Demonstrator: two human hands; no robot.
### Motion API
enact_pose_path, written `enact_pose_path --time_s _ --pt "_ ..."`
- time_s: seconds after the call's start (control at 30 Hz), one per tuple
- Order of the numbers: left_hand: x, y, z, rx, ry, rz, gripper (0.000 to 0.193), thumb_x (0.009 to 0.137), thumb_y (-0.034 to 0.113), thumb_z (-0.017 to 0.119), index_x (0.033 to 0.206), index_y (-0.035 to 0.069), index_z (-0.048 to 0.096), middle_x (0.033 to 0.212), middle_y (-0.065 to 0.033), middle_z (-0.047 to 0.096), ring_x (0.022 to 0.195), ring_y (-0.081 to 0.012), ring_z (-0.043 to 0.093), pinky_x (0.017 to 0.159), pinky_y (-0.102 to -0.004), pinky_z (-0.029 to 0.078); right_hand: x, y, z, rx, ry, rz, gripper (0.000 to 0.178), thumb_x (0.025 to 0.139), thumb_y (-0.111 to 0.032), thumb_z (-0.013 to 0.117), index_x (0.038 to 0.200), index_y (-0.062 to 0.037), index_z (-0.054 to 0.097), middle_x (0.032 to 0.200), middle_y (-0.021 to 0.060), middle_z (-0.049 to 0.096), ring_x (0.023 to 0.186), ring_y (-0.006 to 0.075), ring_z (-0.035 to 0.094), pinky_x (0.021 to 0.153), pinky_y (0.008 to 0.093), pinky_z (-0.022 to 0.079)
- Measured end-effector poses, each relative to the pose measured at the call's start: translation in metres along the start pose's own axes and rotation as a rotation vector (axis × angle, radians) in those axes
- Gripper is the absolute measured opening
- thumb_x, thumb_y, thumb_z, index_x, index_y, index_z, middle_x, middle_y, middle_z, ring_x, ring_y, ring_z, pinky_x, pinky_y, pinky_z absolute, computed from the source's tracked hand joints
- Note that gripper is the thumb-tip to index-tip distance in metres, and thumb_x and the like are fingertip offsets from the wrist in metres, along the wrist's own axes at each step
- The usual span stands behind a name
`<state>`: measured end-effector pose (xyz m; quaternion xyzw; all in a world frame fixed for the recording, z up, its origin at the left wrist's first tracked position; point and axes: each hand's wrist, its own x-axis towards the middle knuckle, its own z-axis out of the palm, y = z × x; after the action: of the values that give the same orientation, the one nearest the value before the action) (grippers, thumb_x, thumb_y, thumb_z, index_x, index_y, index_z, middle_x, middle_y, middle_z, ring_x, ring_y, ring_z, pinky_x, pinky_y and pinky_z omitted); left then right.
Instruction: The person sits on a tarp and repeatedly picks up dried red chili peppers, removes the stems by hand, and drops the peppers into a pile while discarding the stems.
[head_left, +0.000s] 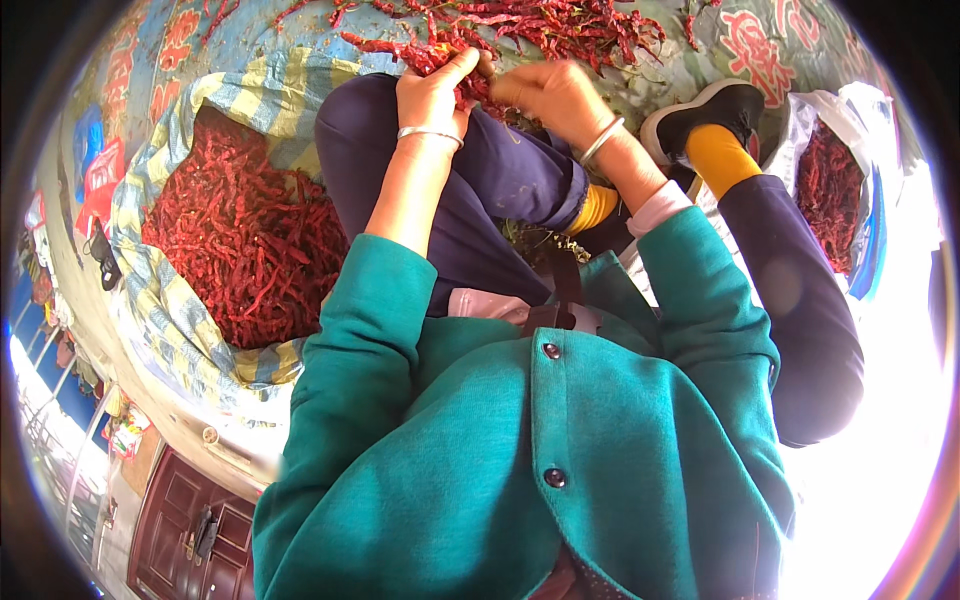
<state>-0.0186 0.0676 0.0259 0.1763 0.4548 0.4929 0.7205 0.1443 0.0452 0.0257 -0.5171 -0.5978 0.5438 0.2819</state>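
My left hand (437,92) is closed round a bunch of dried red chillies (385,45), held above my bent knee. Close by on the right, my right hand (560,98) is at the bunch's stem side; its fingers are smeared by motion, so what they pinch is hidden. Each wrist wears a silver bangle. Beyond the hands, a loose heap of red chillies (580,28) lies spread on a printed blue-green sheet (690,80).
On my left stands a large yellow, white and blue checked sack (140,235) full of red chillies (250,240). A white bag (868,110) of chillies (828,190) stands at the right, past my black shoe (710,115). A dark red door (190,520) shows at lower left.
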Motion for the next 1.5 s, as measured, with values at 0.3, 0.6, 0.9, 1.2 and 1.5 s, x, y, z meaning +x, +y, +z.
enact_pose_path --time_s 0.3,0.6,0.9,1.2,1.5 --pt "-0.001 0.009 -0.003 -0.138 -0.037 0.122 0.012 0.08 -0.002 0.058 0.092 -0.001 0.057 0.079 -0.0117 0.062 0.07 -0.0224 0.061 0.063 -0.0343 0.052 0.033 -0.021 -0.005 0.299 0.013 0.28 0.03 0.085 -0.03 0.057 0.099 -0.0049 0.064 0.079 -0.0012 0.063 0.067 0.0046 0.056 0.055 0.0195 0.043" --pt "0.002 0.011 -0.004 -0.251 -0.123 0.109 0.015 0.084 0.002 0.053 0.097 -0.005 0.053 0.088 -0.0155 0.06 0.082 -0.0269 0.059 0.077 -0.047 0.05 -0.002 -0.002 0.03 0.154 0.07 0.116 0.016 0.08 -0.016 0.06 0.081 -0.0008 0.065 0.063 0.0022 0.06 0.057 0.0077 0.054 0.054 0.0224 0.042" --pt "-0.016 0.002 0.01 0.274 -0.004 0.541 0.017 0.08 -0.001 0.062 0.096 -0.003 0.056 0.076 -0.0062 0.061 0.06 -0.0132 0.058 0.057 -0.0254 0.049 0.006 0.008 0.018 0.869 0.206 0.675 0.016 0.08 -0.021 0.061 0.076 -0.0058 0.062 0.053 -0.0037 0.043 0.045 0.0073 0.04 0.042 0.0236 0.031" --pt "-0.004 0.016 0.0 -0.084 0.188 0.273 0.019 0.073 0.0 0.069 0.073 0.006 0.051 0.057 -0.0032 0.05 0.046 -0.0149 0.048 0.044 -0.0317 0.04 0.052 0.037 -0.009 -0.987 0.179 -0.178 0.021 0.078 -0.016 0.055 0.097 -0.0139 0.063 0.082 0.0086 0.059 0.085 0.0252 0.06 0.065 0.0349 0.051" --pt "0.004 0.015 0.001 -0.115 0.159 0.213 0.011 0.077 0.006 0.067 0.078 0.006 0.056 0.056 -0.0008 0.048 0.043 -0.0116 0.043 0.041 -0.0286 0.036 0.094 0.017 -0.019 -0.797 0.268 -0.07 0.022 0.07 -0.025 0.064 0.085 -0.0097 0.067 0.091 0.0142 0.06 0.085 0.0319 0.058 0.073 0.0411 0.048"
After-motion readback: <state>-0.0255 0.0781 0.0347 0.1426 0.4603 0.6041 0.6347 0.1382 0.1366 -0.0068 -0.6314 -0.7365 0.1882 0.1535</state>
